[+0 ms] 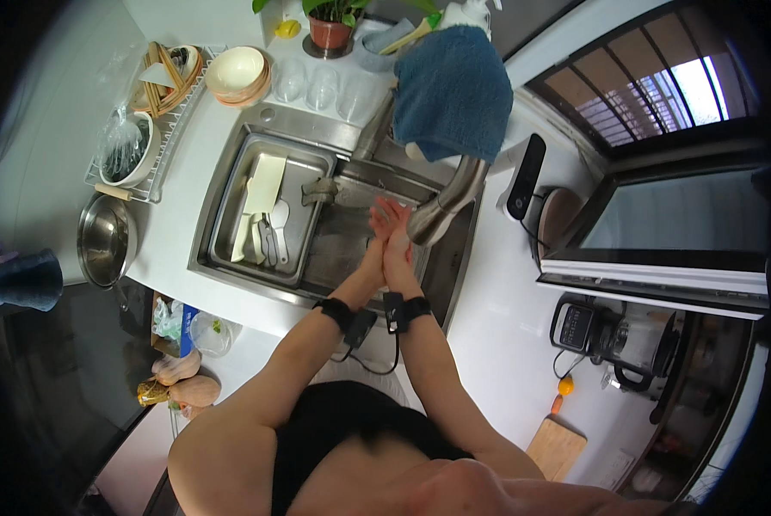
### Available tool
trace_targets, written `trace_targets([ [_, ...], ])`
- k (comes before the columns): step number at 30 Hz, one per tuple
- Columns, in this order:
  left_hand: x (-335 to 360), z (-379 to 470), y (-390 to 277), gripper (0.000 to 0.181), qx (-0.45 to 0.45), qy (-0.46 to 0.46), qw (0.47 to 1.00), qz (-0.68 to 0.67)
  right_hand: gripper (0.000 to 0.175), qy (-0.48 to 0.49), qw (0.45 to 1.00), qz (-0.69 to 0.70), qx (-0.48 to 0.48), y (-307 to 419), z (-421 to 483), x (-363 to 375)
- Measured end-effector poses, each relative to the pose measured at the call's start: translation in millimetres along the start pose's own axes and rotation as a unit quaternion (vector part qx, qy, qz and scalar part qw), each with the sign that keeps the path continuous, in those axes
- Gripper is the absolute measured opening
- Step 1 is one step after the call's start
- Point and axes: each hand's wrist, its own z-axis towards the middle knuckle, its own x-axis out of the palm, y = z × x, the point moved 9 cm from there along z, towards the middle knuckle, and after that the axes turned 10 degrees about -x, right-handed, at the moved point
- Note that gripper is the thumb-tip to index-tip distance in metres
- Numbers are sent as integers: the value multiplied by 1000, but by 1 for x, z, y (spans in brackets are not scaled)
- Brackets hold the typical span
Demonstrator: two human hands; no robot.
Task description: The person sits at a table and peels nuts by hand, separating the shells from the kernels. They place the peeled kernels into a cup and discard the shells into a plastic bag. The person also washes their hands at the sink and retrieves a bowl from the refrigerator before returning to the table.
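Over the right part of the stainless-steel sink (340, 271), my left hand (374, 253) and my right hand (398, 248) touch each other, palm to palm. Neither holds anything, and some fingers are spread and overlap. The metal faucet spout (430, 222) comes down just to the right of my fingers and hides part of the right hand. Whether water runs cannot be made out. Left of my hands, a metal tray (311, 255) sits in the sink. In it lie a pale cleaver (268, 184), several smaller knives and a white spoon (280, 219).
A grey cloth (319, 191) lies over the tray's rim. A blue towel (453, 90) hangs above the faucet. Behind the sink stand stacked bowls (236, 72), clear glasses (321, 87) and a potted plant (329, 32). A steel pot (105, 238) is left; an opened window sash (669, 226) juts in right.
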Motion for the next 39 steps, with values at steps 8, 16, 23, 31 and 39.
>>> trace_targets([
  [8, -40, -6, -20, 80, 119, -212, 970, 22, 77, 36, 989, -138, -47, 38, -30, 32],
  [16, -23, -16, -5, 90, 23, -231, 973, -5, 74, -29, 994, -96, 39, 39, -32, 15],
  [23, -12, 4, 4, 61, 84, -83, 970, -210, 73, -72, 924, 319, 197, -27, -26, -7],
  [31, -29, -4, -39, 63, 218, -111, 967, -64, 49, -63, 905, 415, 65, 3, -44, 31],
  [39, -43, 9, -17, 59, 73, -321, 929, 167, 36, -112, 970, 204, 77, -35, 19, -15],
])
